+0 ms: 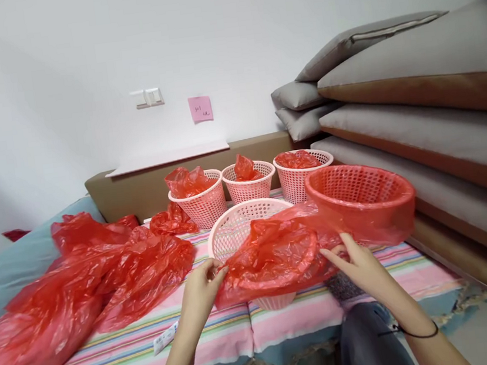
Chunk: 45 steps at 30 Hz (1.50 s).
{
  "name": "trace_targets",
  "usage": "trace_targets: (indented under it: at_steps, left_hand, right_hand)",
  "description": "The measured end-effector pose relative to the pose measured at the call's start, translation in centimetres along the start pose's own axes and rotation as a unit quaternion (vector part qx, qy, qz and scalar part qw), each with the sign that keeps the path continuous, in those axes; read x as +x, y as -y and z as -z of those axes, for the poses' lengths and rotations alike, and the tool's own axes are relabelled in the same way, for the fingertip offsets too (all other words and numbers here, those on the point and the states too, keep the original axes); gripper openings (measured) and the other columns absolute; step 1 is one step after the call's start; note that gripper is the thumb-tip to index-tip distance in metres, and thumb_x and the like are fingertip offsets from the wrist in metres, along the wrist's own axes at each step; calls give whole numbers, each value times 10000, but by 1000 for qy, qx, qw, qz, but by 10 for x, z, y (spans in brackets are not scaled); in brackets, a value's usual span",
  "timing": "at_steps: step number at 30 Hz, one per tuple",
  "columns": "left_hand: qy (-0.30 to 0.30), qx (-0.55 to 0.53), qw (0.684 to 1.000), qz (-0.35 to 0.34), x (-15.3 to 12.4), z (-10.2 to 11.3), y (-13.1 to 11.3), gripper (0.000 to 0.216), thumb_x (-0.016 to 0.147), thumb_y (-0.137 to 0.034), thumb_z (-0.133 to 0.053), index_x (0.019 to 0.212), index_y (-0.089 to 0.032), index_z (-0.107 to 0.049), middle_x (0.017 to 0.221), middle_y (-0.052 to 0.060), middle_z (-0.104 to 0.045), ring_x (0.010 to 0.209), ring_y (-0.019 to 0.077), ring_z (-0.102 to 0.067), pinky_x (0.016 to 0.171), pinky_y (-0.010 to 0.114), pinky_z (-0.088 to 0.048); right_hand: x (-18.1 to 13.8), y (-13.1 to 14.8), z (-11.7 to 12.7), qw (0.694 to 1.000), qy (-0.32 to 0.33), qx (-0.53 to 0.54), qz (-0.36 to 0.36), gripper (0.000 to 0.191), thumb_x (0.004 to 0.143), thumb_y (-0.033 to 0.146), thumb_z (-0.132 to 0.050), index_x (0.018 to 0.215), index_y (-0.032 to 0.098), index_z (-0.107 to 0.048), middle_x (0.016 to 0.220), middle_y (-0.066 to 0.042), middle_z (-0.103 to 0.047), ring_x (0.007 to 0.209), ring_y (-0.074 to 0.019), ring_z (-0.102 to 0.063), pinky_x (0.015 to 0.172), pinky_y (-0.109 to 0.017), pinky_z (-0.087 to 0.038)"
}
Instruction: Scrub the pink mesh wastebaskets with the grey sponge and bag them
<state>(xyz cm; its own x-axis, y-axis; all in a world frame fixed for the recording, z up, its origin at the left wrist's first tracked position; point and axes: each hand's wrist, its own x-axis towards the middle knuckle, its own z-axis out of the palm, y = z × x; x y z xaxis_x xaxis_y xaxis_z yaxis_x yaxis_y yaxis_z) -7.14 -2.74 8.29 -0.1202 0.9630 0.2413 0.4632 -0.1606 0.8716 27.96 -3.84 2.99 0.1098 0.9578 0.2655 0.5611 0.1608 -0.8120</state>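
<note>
A pale pink perforated plastic basket point(247, 210) stands in front of me. A thin red plastic bag point(273, 250) lies over its front rim and sags into its mouth. My left hand point(205, 282) pinches the bag's edge at the basket's left front. On the right side, my right hand point(356, 263) has thumb and fingers on the bag's film, close to the rim. Just beyond that hand is another basket point(360, 189), its outside wrapped in red plastic. The bag hides much of the near basket's front.
Behind stand three pink baskets point(204, 208) with red bags in them. A heap of red plastic bags point(117, 275) lies on the left of the striped cover point(226, 332). Grey cushions point(415, 102) are stacked at the right. A white label point(165, 338) lies near my left forearm.
</note>
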Motion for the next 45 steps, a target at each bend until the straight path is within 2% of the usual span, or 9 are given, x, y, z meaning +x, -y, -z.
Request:
trace_targets:
  at_steps: [6,11,18,23,28,31,34,40,45]
  left_hand:
    - [-101,-150,982,63,7,14,15,355,717,-548,-639,804,-225,-520,692,-38,-559,603,132,-513,608,255,-426]
    - [-142,-224,959,102,0,23,47,486,568,-569,-717,840,-234,-493,701,-54,-553,592,118,-529,591,237,-436]
    - [-67,-181,976,102,1,25,36,422,597,-432,-804,951,-220,-719,936,14,-712,904,188,-622,777,245,-454]
    - [-38,-181,978,96,28,23,25,312,575,-400,-820,740,-178,-674,785,2,-688,732,165,-593,675,250,-433]
    - [13,-245,961,131,53,28,27,366,525,-309,-853,691,-183,-552,631,-43,-595,547,106,-528,555,226,-412]
    - [78,-297,939,153,62,36,22,425,497,-254,-887,815,-173,-617,796,36,-692,689,160,-652,684,288,-525]
    - [102,-338,922,161,74,42,16,431,566,-313,-881,912,-191,-656,930,65,-728,842,177,-697,805,289,-551]
    - [176,-324,906,207,109,37,3,357,634,-284,-871,917,-124,-724,891,153,-755,778,270,-729,734,389,-589]
    - [116,-341,923,135,140,23,3,591,613,-136,-829,1182,-207,-688,984,71,-769,766,176,-722,748,293,-561]
  right_hand:
    - [34,-10,10,994,17,32,-102,561,751,602,-591,1152,227,-481,617,26,-692,576,-276,-728,662,-352,-539]
    - [50,-22,-11,988,80,86,-104,442,799,507,-540,1127,216,-489,599,46,-664,440,-198,-657,493,-279,-483]
    - [88,-19,-21,996,37,46,-67,90,792,310,-518,768,224,-529,481,61,-542,438,-143,-561,461,-227,-401]
    - [129,-9,-17,999,-6,-9,-46,189,822,237,-477,655,211,-562,499,-6,-603,492,-173,-611,522,-252,-439]
    - [161,9,-16,998,1,-49,33,162,783,198,-568,748,164,-723,726,-75,-745,721,-215,-699,705,-292,-510]
    - [173,21,-21,993,31,-46,101,188,813,228,-591,834,173,-769,952,-89,-780,921,-234,-712,866,-326,-529]
    - [184,27,-31,987,46,-43,149,241,845,228,-598,1010,167,-763,1121,-107,-752,1021,-231,-696,948,-358,-523]
    - [206,36,-54,974,82,-64,202,384,875,200,-593,1244,127,-668,1252,-159,-694,1125,-252,-666,1022,-414,-498]
    - [214,49,-74,956,125,-84,250,507,934,237,-529,1432,149,-513,1477,-136,-537,1365,-228,-507,1160,-403,-377]
